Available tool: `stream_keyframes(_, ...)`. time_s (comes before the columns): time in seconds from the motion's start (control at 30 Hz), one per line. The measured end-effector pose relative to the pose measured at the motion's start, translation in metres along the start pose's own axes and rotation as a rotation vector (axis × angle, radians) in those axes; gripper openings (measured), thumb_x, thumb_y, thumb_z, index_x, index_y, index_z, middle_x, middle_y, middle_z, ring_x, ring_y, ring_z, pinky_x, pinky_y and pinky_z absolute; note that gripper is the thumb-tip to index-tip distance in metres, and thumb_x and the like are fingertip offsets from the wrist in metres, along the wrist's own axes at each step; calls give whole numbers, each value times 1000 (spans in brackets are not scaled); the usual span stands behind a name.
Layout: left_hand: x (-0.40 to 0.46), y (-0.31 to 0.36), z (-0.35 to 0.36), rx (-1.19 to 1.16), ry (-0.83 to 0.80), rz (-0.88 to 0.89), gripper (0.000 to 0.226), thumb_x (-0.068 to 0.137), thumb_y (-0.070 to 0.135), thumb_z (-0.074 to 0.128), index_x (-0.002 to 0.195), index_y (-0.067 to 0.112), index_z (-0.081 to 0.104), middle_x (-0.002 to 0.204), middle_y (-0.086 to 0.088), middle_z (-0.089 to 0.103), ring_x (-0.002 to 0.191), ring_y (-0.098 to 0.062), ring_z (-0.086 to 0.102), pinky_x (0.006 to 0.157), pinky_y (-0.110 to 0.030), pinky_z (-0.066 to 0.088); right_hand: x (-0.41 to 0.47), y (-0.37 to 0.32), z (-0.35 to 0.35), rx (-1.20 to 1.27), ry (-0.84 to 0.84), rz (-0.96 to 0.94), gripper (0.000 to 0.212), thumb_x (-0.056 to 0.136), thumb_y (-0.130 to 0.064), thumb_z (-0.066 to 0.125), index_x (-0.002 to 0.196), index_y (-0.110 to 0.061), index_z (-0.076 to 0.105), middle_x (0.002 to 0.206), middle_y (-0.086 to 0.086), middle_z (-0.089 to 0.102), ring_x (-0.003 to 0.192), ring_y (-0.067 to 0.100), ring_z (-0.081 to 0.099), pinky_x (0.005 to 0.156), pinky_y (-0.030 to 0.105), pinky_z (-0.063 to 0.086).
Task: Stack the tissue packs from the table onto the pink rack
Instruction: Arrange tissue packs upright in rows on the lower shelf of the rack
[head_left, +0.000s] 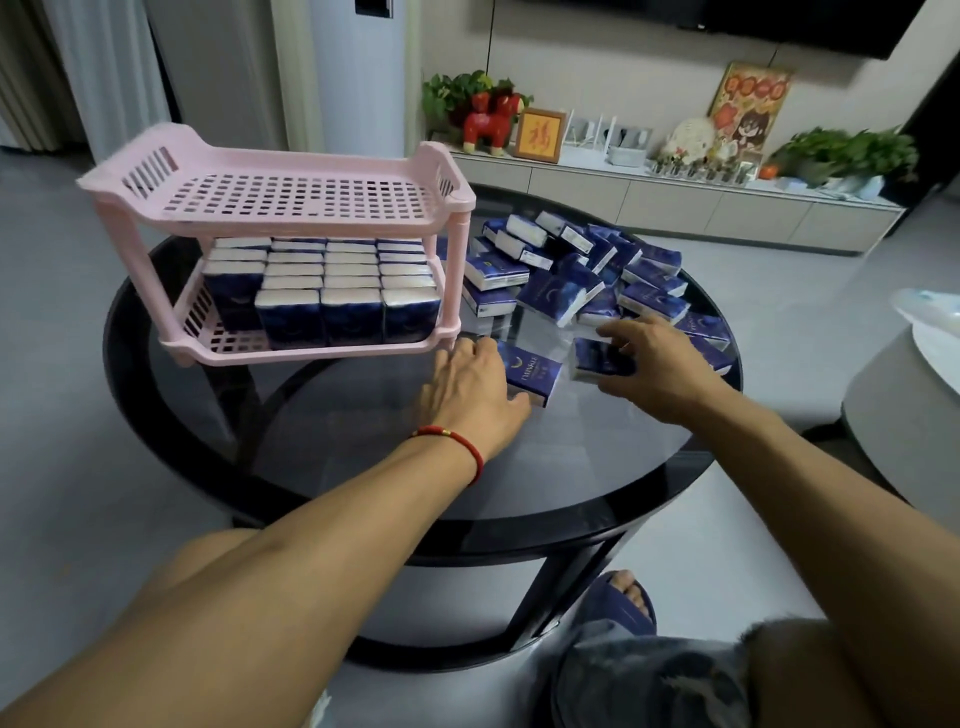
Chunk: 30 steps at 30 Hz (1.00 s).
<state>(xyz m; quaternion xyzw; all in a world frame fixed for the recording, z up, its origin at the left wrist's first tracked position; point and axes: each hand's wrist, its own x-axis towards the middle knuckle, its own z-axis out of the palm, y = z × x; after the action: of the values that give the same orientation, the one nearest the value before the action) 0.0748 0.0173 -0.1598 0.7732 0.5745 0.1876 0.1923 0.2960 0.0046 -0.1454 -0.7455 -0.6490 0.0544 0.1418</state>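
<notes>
A pink two-tier rack (291, 218) stands on the left of a round dark glass table (519, 467). Its lower shelf holds several upright blue tissue packs (343, 291) in rows; its top shelf is bare. A loose heap of blue tissue packs (582, 270) lies to the right of the rack. My left hand (470, 395) grips a blue pack (532, 371) standing on the glass. My right hand (649, 364) closes on another pack (597, 356) at the near edge of the heap.
A low white cabinet (675, 208) with plants, a red horse figure and frames runs along the far wall. A pale round seat (909, 405) is at the right. My knees and a slippered foot (623, 603) are below the table's near rim.
</notes>
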Motion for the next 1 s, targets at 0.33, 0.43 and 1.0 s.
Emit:
stream_keyframes(0.33, 4, -4, 0, -158, -33, -40, 84, 83, 65, 69, 146, 15, 47, 142, -6, 49, 137, -28, 41, 109, -46, 45, -11, -5, -9, 125, -12, -96, 61, 75, -23, 89, 130, -26, 63, 121, -5, 60, 116, 22, 48, 91, 36, 45)
stream_keyframes(0.43, 10, -7, -1, -236, 3, -28, 78, 83, 53, 78, 144, 13, 52, 139, -10, 52, 135, -29, 45, 112, -43, 45, -17, -8, -14, 276, -81, -43, 54, 83, -23, 83, 132, -25, 61, 120, -7, 60, 107, 14, 59, 86, 30, 49)
stream_keyframes(1.0, -2, -31, -35, -853, 24, -66, 60, 72, 2, 88, 123, 23, 65, 114, -2, 73, 102, -17, 72, 91, -34, 61, -38, -67, -31, 1398, -554, 176, 30, 107, -22, 46, 129, -3, 56, 119, 24, 71, 104, 45, 71, 81, 43, 64)
